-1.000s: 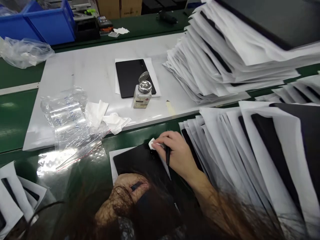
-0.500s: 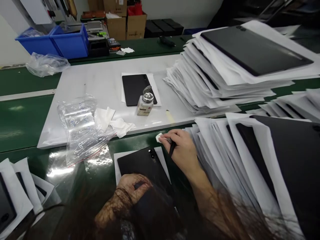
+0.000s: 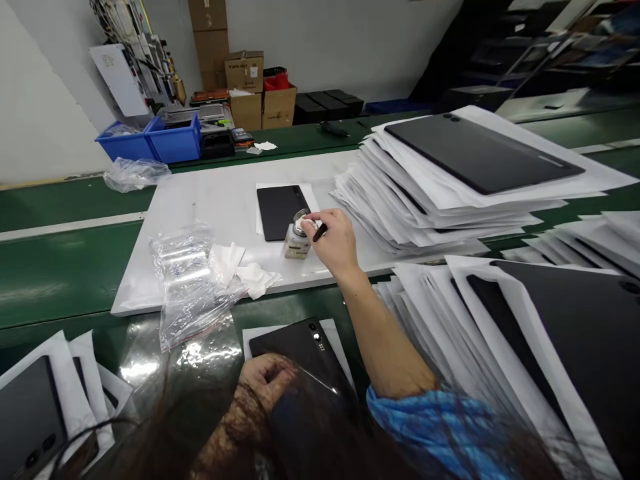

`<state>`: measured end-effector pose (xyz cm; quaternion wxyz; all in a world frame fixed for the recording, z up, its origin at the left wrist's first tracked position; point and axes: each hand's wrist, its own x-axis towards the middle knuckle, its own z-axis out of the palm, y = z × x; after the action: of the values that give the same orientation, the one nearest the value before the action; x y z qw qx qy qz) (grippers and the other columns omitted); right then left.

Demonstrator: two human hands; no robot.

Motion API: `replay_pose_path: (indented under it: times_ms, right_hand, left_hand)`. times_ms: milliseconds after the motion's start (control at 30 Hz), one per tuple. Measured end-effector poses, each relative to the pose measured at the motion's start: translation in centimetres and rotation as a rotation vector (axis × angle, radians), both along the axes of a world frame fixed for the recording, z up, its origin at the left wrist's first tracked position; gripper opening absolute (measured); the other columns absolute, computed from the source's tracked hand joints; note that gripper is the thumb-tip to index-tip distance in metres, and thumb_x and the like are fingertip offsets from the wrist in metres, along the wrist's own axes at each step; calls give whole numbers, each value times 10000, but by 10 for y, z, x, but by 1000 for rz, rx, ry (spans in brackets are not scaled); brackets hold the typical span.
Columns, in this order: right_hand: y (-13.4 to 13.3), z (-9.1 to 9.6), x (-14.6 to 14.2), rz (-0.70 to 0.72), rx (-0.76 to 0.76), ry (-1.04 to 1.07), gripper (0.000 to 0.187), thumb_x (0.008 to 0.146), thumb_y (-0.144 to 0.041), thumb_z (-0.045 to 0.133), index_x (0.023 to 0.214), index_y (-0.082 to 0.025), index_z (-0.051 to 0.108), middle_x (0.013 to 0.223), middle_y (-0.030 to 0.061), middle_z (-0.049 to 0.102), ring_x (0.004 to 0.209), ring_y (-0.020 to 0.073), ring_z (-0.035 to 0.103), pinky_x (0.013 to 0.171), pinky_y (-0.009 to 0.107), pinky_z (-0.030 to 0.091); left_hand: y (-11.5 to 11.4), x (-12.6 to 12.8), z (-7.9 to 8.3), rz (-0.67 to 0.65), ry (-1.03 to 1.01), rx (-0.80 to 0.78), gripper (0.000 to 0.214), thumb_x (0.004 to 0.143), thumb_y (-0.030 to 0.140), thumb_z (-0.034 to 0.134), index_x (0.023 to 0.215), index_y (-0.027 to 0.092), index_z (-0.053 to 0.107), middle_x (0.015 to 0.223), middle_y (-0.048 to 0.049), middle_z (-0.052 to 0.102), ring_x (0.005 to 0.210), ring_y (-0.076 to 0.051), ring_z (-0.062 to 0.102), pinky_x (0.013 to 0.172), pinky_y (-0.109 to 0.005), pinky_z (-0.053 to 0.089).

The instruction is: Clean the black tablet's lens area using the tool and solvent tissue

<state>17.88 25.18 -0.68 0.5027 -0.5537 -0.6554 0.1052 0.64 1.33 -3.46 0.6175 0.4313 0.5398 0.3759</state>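
Observation:
My right hand (image 3: pixel 333 241) is closed, pinching a small white wipe (image 3: pixel 301 223) at the top of a small pump bottle (image 3: pixel 297 244) whose metal lid is flipped up. A black pen-like tool (image 3: pixel 320 232) is held in the same fingers. Below, a dark tablet (image 3: pixel 285 340) lies back side up on a white sheet (image 3: pixel 341 343), its camera lenses at the upper right. My left hand (image 3: pixel 269 379) rests on this tablet's left part with fingers curled together; strands of hair cover some of it, and whatever it pinches is hidden.
Another tablet (image 3: pixel 275 207) lies behind the bottle on the white board (image 3: pixel 220 193). Clear plastic bags (image 3: pixel 187 280) and crumpled wipes (image 3: pixel 255 277) are at left. Stacks of tablets between white sheets (image 3: pixel 400 193) stand at right, with more (image 3: pixel 30 400) at lower left. Blue bins (image 3: pixel 175 140) stand behind.
My right hand has moved forward and left from beside the tablet to the bottle, carrying the wipe and black tool. My left hand stays on the tablet. The view has tilted up.

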Motion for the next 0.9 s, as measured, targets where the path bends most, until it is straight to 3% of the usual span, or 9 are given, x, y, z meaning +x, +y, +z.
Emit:
replay_pose_path:
  times_ms: [100,200,300,400,533,667,900]
  right_hand:
    - [-45,-5,12,-4,59,52,453,1209,-649,691,1289,-258,906,1320,171,833,1275,390,793,1195,638,691]
    - [-118,-14,29,99,49,303,652,1284,-815,505,1264,-301,907,1205,119,839,1080,331,820,1018,545,734]
    - [-191,-21,52,334,-239,468,601,1208,-834,736,977,-311,920,1026,69,834,855,263,795,837,441,724]
    - [-235,-23,79,455,-546,459,497,1014,-738,1046,832,-296,908,1000,75,880,785,236,811,752,383,719]
    - [-249,-21,99,471,-707,548,426,933,-636,1125,800,-292,909,863,67,875,683,234,807,640,359,726]
    - [-244,-18,95,456,-810,672,360,838,-502,1188,770,-291,904,851,55,900,547,205,764,542,350,716]
    - [-245,-18,86,439,-803,698,356,783,-421,1210,728,-281,888,774,37,899,514,172,752,535,289,679]
  left_hand:
    - [2,-1,8,28,3,15,139,634,355,684,605,220,703,540,-20,704,533,-191,680,495,-241,532]
    - [2,-2,11,35,-6,14,150,642,343,677,612,199,704,553,-22,716,522,-180,675,502,-237,537]
    - [0,-4,10,41,-13,22,169,652,347,666,629,184,706,579,-29,729,520,-176,672,510,-240,540]
    - [-2,-4,6,49,12,42,151,647,321,680,635,174,710,587,-32,728,521,-173,668,515,-239,540]
    - [-6,-4,3,48,57,73,133,643,307,694,628,176,715,590,-23,725,525,-174,663,508,-241,540]
    - [-6,-5,4,26,94,99,127,661,299,683,629,181,718,591,-11,728,530,-166,663,516,-230,537]
    - [-6,-6,5,20,138,124,114,671,291,678,638,189,717,593,0,730,529,-159,670,514,-222,540]
